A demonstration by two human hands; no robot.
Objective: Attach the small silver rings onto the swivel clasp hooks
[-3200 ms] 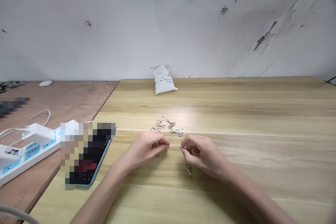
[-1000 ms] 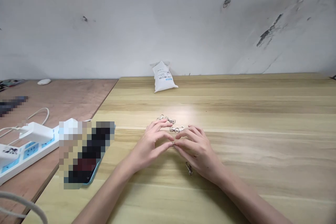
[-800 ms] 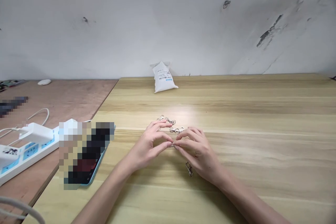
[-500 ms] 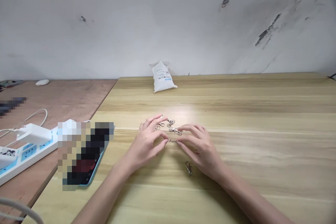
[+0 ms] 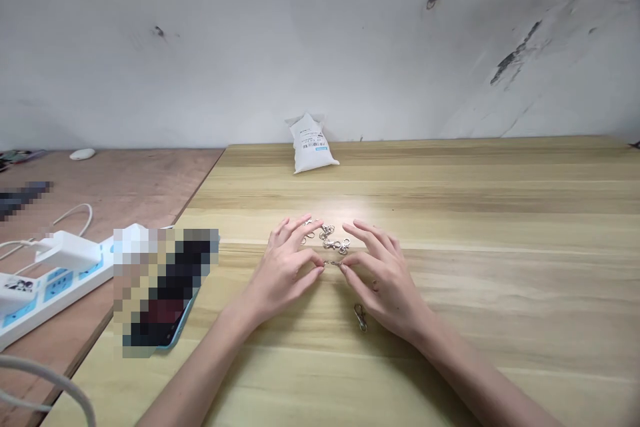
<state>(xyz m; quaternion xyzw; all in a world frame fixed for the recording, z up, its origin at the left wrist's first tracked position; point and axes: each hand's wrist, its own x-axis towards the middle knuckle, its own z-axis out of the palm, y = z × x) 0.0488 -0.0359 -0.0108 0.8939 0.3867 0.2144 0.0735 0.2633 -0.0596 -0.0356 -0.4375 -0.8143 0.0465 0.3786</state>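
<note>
My left hand point(image 5: 284, 270) and my right hand point(image 5: 380, 277) meet at mid-table. Thumb and forefinger of each pinch opposite ends of one small metal clasp point(image 5: 332, 263), and the other fingers fan out. Just beyond the fingertips lies a little heap of several silver swivel clasps point(image 5: 331, 238). A single clasp point(image 5: 360, 317) rests on the wood beside my right wrist.
A white sealed pouch point(image 5: 311, 144) stands at the back of the light wooden table point(image 5: 475, 227), near the wall. A phone point(image 5: 163, 317) lies at the table's left edge. On the brown table to the left sit a white power strip point(image 5: 55, 270) with plugs and cables, and a white mouse point(image 5: 82, 154).
Both hands came together from slightly apart and slid a little away from me toward the heap. Their fingers have spread out. The lone clasp by my right wrist stayed put.
</note>
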